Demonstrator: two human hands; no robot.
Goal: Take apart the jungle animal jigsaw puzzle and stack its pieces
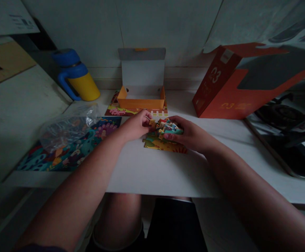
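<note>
My left hand (136, 126) pinches a small puzzle piece (152, 122) between thumb and fingers. My right hand (187, 134) is closed around a stack of loose puzzle pieces (169, 126), held just above a partly assembled orange and green puzzle strip (163, 144) on the white table (168, 171). The two hands almost touch at the pieces.
An open orange and white box (141, 94) stands behind on a finished puzzle (131, 111). A colourful puzzle board (70, 148) under a clear plastic bag (65, 127) lies at left. A blue and yellow jug (77, 75) is at back left, a red carton (233, 84) and a gas stove (289, 133) at right.
</note>
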